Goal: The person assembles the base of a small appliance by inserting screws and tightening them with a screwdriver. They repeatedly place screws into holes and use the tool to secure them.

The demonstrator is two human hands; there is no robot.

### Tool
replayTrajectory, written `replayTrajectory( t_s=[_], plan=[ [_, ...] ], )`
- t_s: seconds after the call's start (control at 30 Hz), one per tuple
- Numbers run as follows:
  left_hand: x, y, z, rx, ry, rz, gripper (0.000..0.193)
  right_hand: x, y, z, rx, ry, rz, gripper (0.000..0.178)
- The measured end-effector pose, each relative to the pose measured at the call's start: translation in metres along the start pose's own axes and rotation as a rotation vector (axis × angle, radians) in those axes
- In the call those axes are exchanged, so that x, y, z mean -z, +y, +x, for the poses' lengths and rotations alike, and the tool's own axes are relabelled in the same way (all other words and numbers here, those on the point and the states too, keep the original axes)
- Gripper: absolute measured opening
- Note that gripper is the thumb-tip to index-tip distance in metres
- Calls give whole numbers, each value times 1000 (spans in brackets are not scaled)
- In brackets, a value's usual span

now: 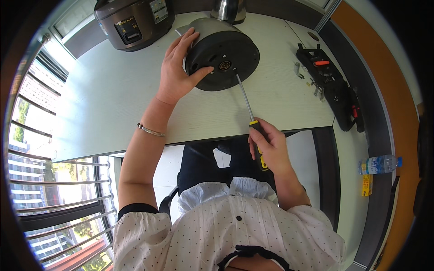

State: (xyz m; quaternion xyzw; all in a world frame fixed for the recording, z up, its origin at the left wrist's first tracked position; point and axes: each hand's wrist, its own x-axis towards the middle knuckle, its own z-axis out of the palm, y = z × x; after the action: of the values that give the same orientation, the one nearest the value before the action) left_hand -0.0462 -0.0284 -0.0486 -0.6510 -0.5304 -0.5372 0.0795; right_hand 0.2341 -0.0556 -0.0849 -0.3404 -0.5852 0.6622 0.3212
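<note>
A metal electric kettle point(209, 26) lies on its side on the table, its round black base point(244, 52) turned toward me. In the middle of that base is a ring-shaped socket. My left hand point(181, 67) grips the kettle from the left, fingers over the metal side and thumb pressed on the black base. My right hand point(271, 147) is closed around the black-and-yellow handle of a screwdriver point(245, 97). The screwdriver's tip meets the base just right of the socket; the contact point itself is too small to make out.
A brown electric cooker point(135, 25) stands at the far left, and a shiny metal vessel point(228, 10) behind the kettle. An open black tool case point(332, 83) lies on the right, with small metal parts point(316, 90) beside it. Farther right is a water bottle point(379, 165).
</note>
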Motion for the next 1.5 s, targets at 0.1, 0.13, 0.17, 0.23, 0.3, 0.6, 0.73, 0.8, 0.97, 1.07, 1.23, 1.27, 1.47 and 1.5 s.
replayTrajectory(
  t_s=[0.1,0.13,0.17,0.23,0.3,0.6,0.73,0.8,0.97,1.07,1.23,1.27,1.47,1.5],
  plan=[
    [0,-1,0,-4,-5,10,74,1,-3,0,-71,-48,251,33],
    [0,-1,0,-6,-6,8,74,-2,-7,-1,-102,-39,328,32],
    [0,-1,0,-9,-8,5,74,-4,-9,-2,-134,-29,406,31],
    [0,-1,1,-11,-9,2,73,-3,-11,-3,-159,-59,514,28],
    [1,0,1,-11,-13,1,73,-3,-12,-3,-181,-86,607,29],
    [2,2,2,-32,-18,-35,73,17,4,6,-372,-371,1351,44],
    [0,1,0,-35,-13,-22,75,22,3,6,-325,-313,1085,42],
    [1,3,1,-27,-13,-15,73,22,-7,1,-276,-239,814,40],
    [0,-1,1,-8,-9,-19,74,34,-5,-10,-44,6,391,37],
    [3,-2,1,-20,-24,3,75,48,-5,-6,96,175,130,41],
    [2,-9,0,-18,-58,10,78,74,-10,22,148,292,-265,51],
    [2,-12,-1,9,-61,-17,78,77,-8,32,198,309,-354,52],
    [0,-5,0,70,-70,36,82,88,-23,76,276,415,-793,55],
    [1,-2,-2,100,-72,57,83,89,-25,81,262,434,-867,55]
  ],
)
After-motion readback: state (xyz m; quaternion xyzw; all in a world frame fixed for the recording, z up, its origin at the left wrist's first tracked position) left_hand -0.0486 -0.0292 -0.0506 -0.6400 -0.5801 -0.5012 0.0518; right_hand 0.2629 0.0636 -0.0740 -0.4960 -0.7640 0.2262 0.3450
